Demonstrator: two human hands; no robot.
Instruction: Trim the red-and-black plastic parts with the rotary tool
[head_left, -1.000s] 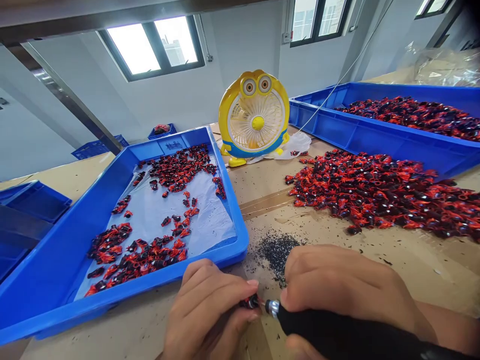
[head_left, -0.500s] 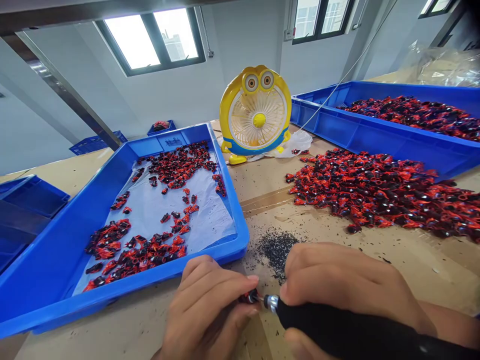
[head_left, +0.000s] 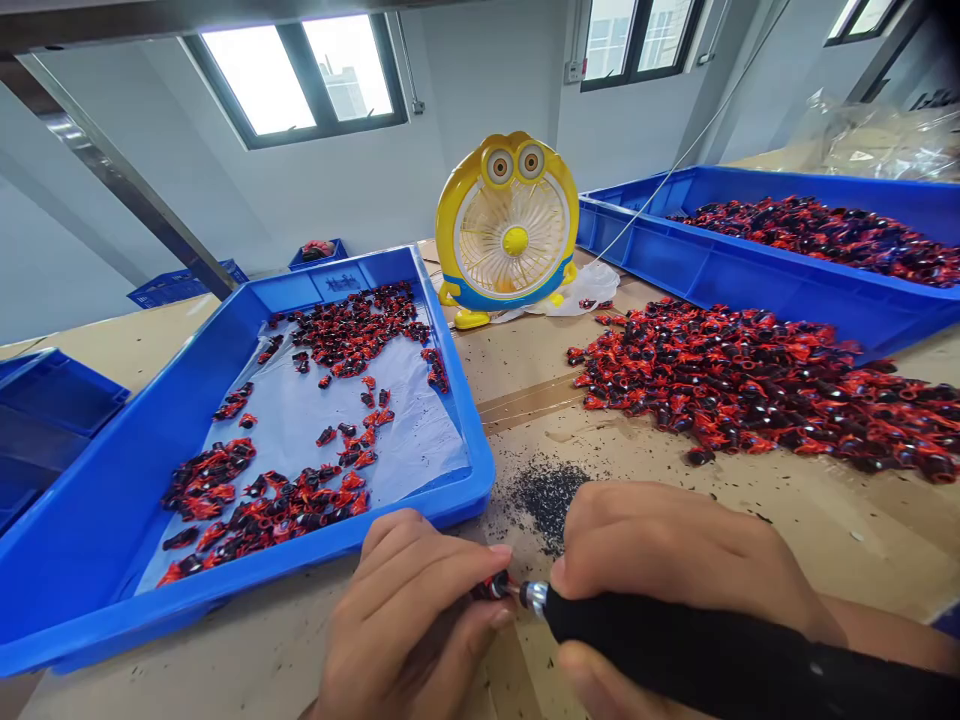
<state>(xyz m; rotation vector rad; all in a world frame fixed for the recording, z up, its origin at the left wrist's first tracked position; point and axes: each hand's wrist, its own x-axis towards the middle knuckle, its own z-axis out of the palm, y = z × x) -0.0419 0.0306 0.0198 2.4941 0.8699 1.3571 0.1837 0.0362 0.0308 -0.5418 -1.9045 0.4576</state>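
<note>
Between the thumb and fingers of my left hand (head_left: 420, 610) is pinched a small red and black plastic part (head_left: 493, 585), mostly covered by the fingers. My right hand (head_left: 675, 560) grips a black handheld rotary tool (head_left: 697, 640) with a silver collar. The tool's thin tip meets the part's right end; whether it is inside or only against it, I cannot tell. Just beyond my hands, a patch of black shavings (head_left: 551, 500) lies on the brown tabletop.
A blue tray (head_left: 469, 430) at left holds many such parts on a white sheet. At right a heap of parts (head_left: 750, 385) lies before another filled blue tray (head_left: 637, 240). A yellow fan (head_left: 514, 240) stands at the back, and a cable hangs across the right side.
The view has shifted slightly. Both hands keep their grips, and the tool's tip still meets the part, with a small change in their angle.
</note>
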